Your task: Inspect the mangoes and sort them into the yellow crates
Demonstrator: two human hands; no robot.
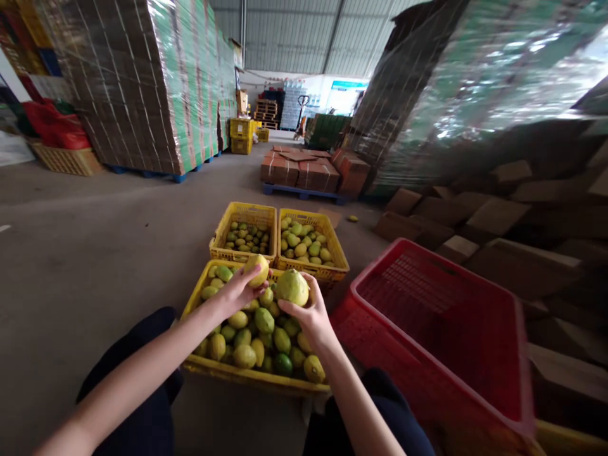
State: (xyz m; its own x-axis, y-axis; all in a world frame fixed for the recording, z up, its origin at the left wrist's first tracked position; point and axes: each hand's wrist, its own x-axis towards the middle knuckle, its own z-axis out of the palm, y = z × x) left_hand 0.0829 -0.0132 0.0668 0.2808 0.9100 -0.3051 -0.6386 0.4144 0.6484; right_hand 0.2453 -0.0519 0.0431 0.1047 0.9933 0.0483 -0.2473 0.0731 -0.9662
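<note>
Grey floor (71, 266) lies under the near yellow crate (251, 379), heaped with fruit (265, 321). Above it, the left hand (237, 292) grips a yellow fruit (257, 271) and the right hand (312, 313) a larger greenish one (292, 288), fingers curled around, probably for security. Two yellow crates (223, 253) beyond it and a red crate (380, 345) rightward seem clustered for reach.

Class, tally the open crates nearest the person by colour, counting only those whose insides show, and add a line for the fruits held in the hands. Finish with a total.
Yellow crates: 3
Red crate: 1
Held fruits: 2
Total: 6
</note>
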